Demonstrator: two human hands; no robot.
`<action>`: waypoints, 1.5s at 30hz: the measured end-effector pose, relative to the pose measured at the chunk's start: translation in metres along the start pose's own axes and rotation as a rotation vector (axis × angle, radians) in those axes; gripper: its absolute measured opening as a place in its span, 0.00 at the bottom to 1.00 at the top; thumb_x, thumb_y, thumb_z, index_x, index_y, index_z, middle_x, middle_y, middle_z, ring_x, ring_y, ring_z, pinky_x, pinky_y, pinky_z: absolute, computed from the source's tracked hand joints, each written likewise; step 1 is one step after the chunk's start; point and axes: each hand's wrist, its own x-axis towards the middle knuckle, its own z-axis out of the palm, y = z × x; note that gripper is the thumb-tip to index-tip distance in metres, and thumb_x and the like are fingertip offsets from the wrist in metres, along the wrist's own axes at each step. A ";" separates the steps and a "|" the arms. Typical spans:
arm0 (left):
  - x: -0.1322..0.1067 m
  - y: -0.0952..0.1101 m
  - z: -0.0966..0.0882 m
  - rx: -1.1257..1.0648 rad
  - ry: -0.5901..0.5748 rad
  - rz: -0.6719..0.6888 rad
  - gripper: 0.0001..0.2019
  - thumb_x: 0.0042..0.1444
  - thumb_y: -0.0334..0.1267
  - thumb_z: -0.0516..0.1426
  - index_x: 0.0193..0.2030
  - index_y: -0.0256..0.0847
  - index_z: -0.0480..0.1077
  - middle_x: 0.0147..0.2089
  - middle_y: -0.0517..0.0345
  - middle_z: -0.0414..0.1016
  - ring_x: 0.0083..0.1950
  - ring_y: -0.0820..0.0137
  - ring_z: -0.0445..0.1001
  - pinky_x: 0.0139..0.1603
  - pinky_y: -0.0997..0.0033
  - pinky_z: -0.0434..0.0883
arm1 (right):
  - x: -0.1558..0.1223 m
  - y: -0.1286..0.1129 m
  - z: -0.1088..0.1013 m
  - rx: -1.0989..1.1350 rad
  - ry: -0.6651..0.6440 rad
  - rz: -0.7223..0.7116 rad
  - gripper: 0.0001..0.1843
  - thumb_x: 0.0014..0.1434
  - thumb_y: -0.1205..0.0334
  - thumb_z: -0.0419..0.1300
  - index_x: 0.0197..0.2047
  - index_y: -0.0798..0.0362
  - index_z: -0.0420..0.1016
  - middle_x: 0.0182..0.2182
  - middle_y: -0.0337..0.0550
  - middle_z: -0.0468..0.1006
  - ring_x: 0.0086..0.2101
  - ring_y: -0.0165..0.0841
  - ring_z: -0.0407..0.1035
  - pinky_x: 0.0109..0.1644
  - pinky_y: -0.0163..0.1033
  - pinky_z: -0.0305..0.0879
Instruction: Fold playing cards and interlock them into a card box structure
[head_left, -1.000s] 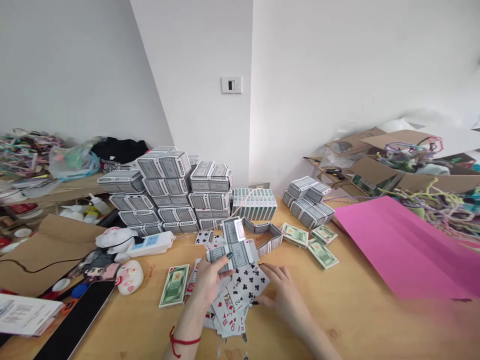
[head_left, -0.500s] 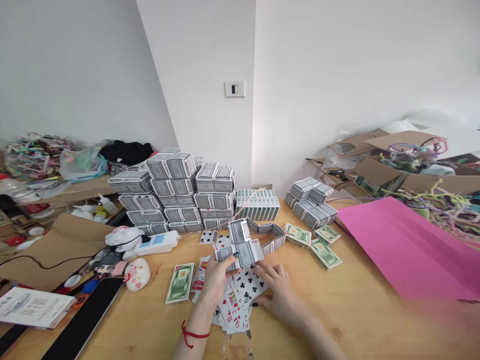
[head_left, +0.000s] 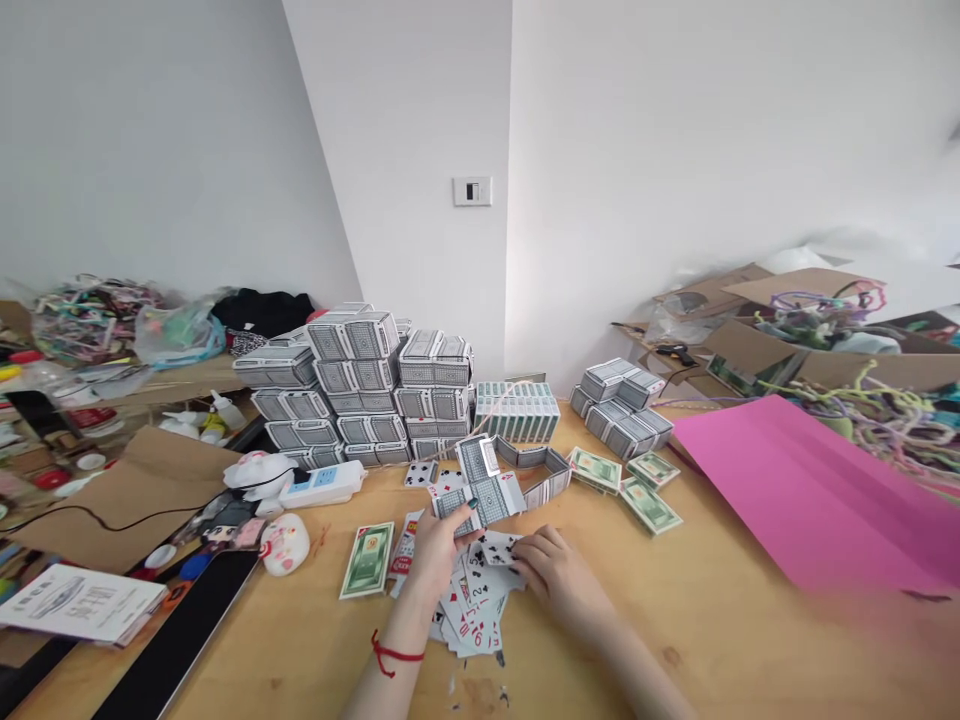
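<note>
My left hand (head_left: 437,552) grips a piece made of folded playing cards (head_left: 491,502), grey-patterned backs outward, with one part standing up. Lower and to the right, my right hand (head_left: 561,578) has its fingertips closed on the edge of a playing card (head_left: 496,549). That card lies over a loose, face-up pile of playing cards (head_left: 471,622); the pile is partly hidden by my left wrist. Just behind the held piece stands an open ring of folded cards (head_left: 551,478). A card box (head_left: 405,545) peeks out left of my left hand.
Stacked grey folded-card blocks (head_left: 360,375) rise at the back left, with a smaller stack (head_left: 622,400) at the back right. Green decks (head_left: 651,505) lie to the right, another deck (head_left: 367,560) left. A pink sheet (head_left: 810,490) and a power strip (head_left: 322,485) flank the work area.
My right hand has shifted slightly and now pinches a card raised toward the held piece, uncovering other cards below. My left hand keeps its grip. The view has shifted slightly.
</note>
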 end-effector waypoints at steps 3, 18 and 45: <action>-0.002 -0.001 0.002 -0.006 -0.004 -0.003 0.17 0.42 0.27 0.62 0.41 0.37 0.69 0.38 0.52 0.76 0.32 0.69 0.75 0.28 0.71 0.75 | 0.000 -0.001 0.000 0.049 0.061 0.054 0.15 0.62 0.65 0.44 0.43 0.51 0.71 0.35 0.47 0.76 0.38 0.38 0.66 0.40 0.40 0.63; 0.004 0.003 -0.003 -0.241 0.103 -0.109 0.09 0.46 0.23 0.58 0.35 0.38 0.70 0.34 0.57 0.77 0.30 0.73 0.76 0.30 0.74 0.75 | 0.001 -0.003 0.007 1.120 0.190 0.521 0.24 0.46 0.40 0.58 0.32 0.54 0.68 0.25 0.39 0.71 0.25 0.33 0.69 0.31 0.41 0.70; -0.004 -0.012 0.008 -0.297 0.047 -0.079 0.10 0.47 0.26 0.59 0.38 0.39 0.69 0.32 0.58 0.77 0.31 0.73 0.76 0.31 0.76 0.75 | -0.007 -0.022 0.006 0.944 0.247 0.472 0.23 0.55 0.44 0.51 0.38 0.56 0.71 0.21 0.40 0.69 0.18 0.29 0.65 0.24 0.36 0.67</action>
